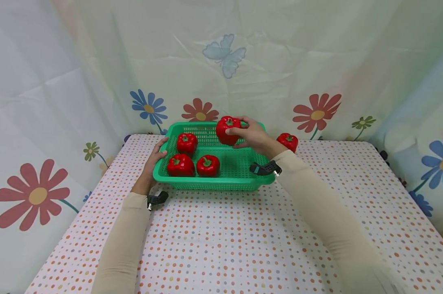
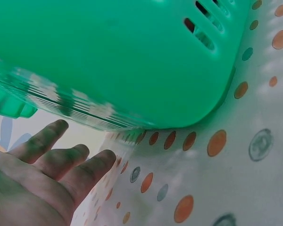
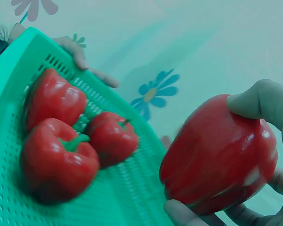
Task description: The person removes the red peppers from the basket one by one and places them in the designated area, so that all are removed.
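Observation:
A red bell pepper (image 1: 227, 132) is gripped between the thumb and fingers of my right hand (image 1: 253, 132), above the right half of a green plastic basket (image 1: 236, 185). In the right wrist view the held pepper (image 3: 221, 150) fills much of the right side. Three more red bell peppers lie in the basket's left half: a back one (image 1: 187, 143), a front left one (image 1: 180, 165) and a front one (image 1: 208, 166). My left hand (image 1: 154, 157) is at the basket's left rim; the left wrist view shows its loosely extended fingers (image 2: 92, 169) beside the outer wall.
Another red bell pepper (image 1: 287, 141) sits on the table right of the basket, partly hidden behind my right forearm. A dotted cloth (image 1: 214, 237) covers the table. Behind it hangs a curtain (image 1: 162, 57) printed with flowers and a butterfly.

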A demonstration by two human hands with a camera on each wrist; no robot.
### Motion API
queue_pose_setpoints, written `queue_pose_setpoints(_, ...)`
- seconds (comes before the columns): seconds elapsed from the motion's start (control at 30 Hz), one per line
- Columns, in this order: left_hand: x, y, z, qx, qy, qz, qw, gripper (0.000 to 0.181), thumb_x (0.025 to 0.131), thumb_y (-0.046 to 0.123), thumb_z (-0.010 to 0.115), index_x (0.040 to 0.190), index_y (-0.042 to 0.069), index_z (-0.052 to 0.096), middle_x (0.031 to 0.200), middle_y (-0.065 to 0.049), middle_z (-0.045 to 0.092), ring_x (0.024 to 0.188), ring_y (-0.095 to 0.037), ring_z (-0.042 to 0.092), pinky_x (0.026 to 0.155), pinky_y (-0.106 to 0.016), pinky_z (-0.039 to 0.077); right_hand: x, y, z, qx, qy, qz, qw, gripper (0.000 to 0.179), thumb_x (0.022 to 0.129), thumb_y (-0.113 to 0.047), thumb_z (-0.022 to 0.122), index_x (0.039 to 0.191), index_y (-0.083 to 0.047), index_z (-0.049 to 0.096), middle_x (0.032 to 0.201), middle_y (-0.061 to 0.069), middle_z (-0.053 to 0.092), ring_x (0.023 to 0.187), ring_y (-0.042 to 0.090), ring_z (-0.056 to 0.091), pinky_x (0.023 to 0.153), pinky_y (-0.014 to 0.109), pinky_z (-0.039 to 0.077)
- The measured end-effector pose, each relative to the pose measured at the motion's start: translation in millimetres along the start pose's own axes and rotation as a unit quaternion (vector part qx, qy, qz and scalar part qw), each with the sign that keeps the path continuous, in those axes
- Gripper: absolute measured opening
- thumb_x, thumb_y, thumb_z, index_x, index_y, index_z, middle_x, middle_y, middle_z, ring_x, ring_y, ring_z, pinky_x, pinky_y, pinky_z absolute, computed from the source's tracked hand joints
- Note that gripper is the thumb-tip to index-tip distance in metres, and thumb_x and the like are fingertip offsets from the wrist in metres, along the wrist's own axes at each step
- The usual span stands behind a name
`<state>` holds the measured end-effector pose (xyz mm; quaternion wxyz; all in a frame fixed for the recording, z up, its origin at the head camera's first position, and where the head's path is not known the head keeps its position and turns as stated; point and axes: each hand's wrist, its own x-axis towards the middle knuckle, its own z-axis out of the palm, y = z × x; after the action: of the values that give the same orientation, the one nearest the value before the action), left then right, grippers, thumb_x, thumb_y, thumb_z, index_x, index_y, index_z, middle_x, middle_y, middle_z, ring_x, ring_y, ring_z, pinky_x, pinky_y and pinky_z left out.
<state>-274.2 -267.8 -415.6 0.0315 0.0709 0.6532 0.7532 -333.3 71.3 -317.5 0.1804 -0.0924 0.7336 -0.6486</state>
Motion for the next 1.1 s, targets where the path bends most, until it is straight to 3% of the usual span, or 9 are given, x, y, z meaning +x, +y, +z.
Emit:
queue_pose_setpoints(0.23,-0.2,-2.2,-1.0,-0.006,0.005,0.004,1.0,0.055,0.104,0.014,0.032,0.157,0.025,0.021,0.164,-0.008,0.015,0.147,-0.031,0.025,0.095,-0.023,0.047,-25.1,-15.1,-46.1,0.001,0.017,-0.024,0.9996,0.068,0.094,-0.023,0.067,0.151,-0.018,0.03,0.149,0.013,0.038,0.131,0.034,0.044,0.085,0.047,0.056)
queue_pose_setpoints(0.4,-1.2,-2.0,-2.1,-0.005,0.007,0.004,1.0,0.054,0.105,0.014,0.032,0.156,0.024,0.021,0.164,-0.008,0.015,0.148,-0.031,0.024,0.094,-0.022,0.048,-39.2,-19.6,-79.8,-0.029,0.05,-0.015,0.9982,0.074,0.093,-0.028,0.068,0.153,-0.02,0.026,0.151,0.013,0.033,0.133,0.034,0.041,0.093,0.046,0.052)
queue_pose_setpoints(0.57,-1.8,-1.0,-3.0,0.005,0.009,0.005,0.9999,0.054,0.105,0.014,0.031,0.157,0.024,0.021,0.164,-0.008,0.014,0.149,-0.032,0.022,0.097,-0.023,0.047,-51.0,-15.8,-111.4,-0.042,0.085,-0.004,0.9955,0.078,0.092,-0.033,0.069,0.154,-0.02,0.024,0.151,0.01,0.033,0.128,0.03,0.041,0.088,0.04,0.056)
queue_pose_setpoints(0.73,-0.9,-2.2,-3.5,-0.004,0.005,0.005,1.0,0.054,0.105,0.013,0.03,0.157,0.024,0.021,0.164,-0.009,0.014,0.149,-0.032,0.022,0.095,-0.021,0.047,-61.8,-4.8,-144.5,-0.031,0.119,0.006,0.9924,0.079,0.09,-0.036,0.07,0.154,-0.023,0.025,0.145,0.004,0.036,0.121,0.024,0.04,0.078,0.034,0.059)
queue_pose_setpoints(0.83,-0.8,-2.9,-4.0,-0.007,0.005,0.004,1.0,0.054,0.105,0.012,0.031,0.157,0.024,0.02,0.164,-0.009,0.014,0.148,-0.032,0.023,0.094,-0.021,0.048,-67.4,7.4,-163.9,-0.045,0.134,0.016,0.9899,0.082,0.091,-0.041,0.068,0.156,-0.025,0.02,0.149,0.006,0.032,0.128,0.029,0.038,0.073,0.029,0.06)
queue_pose_setpoints(0.97,-1.5,-2.4,-4.8,-0.002,0.005,0.003,1.0,0.056,0.104,0.013,0.031,0.157,0.024,0.019,0.164,-0.009,0.014,0.147,-0.032,0.024,0.094,-0.021,0.048,-73.2,31.5,-184.0,-0.077,0.153,0.035,0.9846,0.093,0.09,-0.05,0.064,0.159,-0.023,0.009,0.161,0.015,0.018,0.141,0.041,0.03,0.085,0.035,0.058)
queue_pose_setpoints(1.1,-2.2,-1.6,-4.6,0.0,-0.002,0.007,1.0,0.056,0.104,0.013,0.031,0.158,0.023,0.017,0.164,-0.009,0.013,0.148,-0.032,0.024,0.095,-0.022,0.048,-76.2,57.8,-199.4,-0.085,0.168,0.057,0.9805,0.099,0.089,-0.054,0.063,0.159,-0.017,0.004,0.163,0.021,0.012,0.143,0.045,0.026,0.095,0.045,0.051)
